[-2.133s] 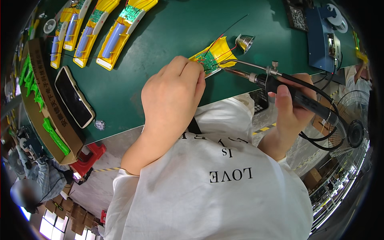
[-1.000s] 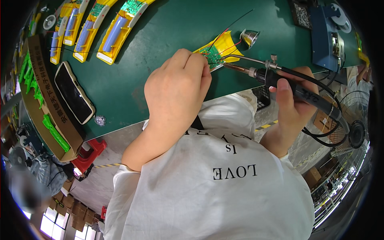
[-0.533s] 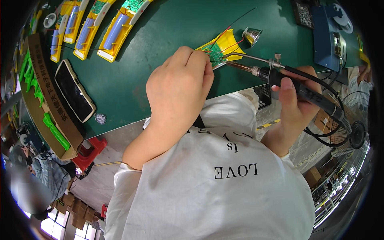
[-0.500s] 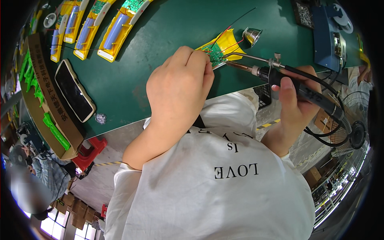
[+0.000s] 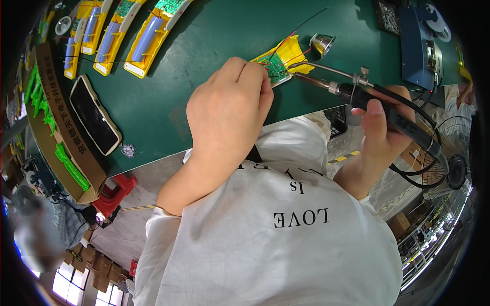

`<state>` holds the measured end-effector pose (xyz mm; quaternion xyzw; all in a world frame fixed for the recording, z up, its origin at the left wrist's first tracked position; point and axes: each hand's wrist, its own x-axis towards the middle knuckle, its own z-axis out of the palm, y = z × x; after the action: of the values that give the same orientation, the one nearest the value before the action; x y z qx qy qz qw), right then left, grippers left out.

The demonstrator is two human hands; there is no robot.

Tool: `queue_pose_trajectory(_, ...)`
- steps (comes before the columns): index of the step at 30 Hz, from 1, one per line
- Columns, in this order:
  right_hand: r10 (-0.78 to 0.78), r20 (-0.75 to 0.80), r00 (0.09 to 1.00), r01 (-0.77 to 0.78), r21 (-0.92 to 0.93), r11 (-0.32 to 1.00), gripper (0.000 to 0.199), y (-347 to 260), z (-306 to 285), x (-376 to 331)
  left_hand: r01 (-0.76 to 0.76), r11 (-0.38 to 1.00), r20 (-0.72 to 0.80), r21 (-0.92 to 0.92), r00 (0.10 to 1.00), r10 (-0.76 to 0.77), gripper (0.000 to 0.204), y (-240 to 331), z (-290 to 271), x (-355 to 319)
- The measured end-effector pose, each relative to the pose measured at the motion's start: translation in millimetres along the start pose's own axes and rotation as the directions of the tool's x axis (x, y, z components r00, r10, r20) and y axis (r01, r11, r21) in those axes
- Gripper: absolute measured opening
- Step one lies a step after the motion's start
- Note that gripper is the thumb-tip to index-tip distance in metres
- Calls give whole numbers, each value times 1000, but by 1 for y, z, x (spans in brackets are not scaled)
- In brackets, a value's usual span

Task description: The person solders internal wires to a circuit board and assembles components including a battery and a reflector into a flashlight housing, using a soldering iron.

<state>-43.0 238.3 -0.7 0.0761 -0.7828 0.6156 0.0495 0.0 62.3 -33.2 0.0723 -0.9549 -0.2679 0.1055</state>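
Observation:
My right hand (image 5: pixel 380 122) is wrapped round a black-handled soldering iron (image 5: pixel 393 120) with a metal feed tube (image 5: pixel 329 71) clamped along its barrel. The iron's tip is beside the right edge of a green circuit board (image 5: pixel 277 69); I cannot tell whether it touches. The board sits in a yellow plastic housing (image 5: pixel 293 49). My left hand (image 5: pixel 227 102) is closed over the housing's left end, its fingertips hidden behind the knuckles. Red and black wires rise from the board. A shiny cone-shaped reflector (image 5: pixel 322 46) lies just right of the housing, with a red wire running toward it.
Several yellow housings (image 5: pixel 148 46) with purple cylindrical cells lie at the far left of the green table (image 5: pixel 214 30). A phone (image 5: pixel 95 115) and a cardboard box (image 5: pixel 66 137) of green plastic parts are at left. A blue soldering unit (image 5: pixel 413 46) stands at far right.
The soldering iron and my right hand have shifted slightly right and down, so the tip has drawn back a little from the board. My left hand holds its place.

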Motion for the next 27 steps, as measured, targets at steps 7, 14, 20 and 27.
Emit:
queue_pose_trajectory(7,-21,-69,997,24,37,999,13,8,-4,3,-25,996,-31,-89,999,23,10,-4,3,-2)
queue_pose_trajectory(14,-22,-186,982,45,121,992,12,10,-14,13,-18,993,21,-118,1000,21,10,-5,-1,5)
queue_pose_trajectory(20,0,-227,974,43,185,982,12,18,-17,12,-7,992,67,-127,998,15,9,-7,-8,1)
queue_pose_trajectory(27,84,-348,934,-3,228,974,14,20,-35,26,-7,998,45,-58,999,10,51,-11,-31,-1)
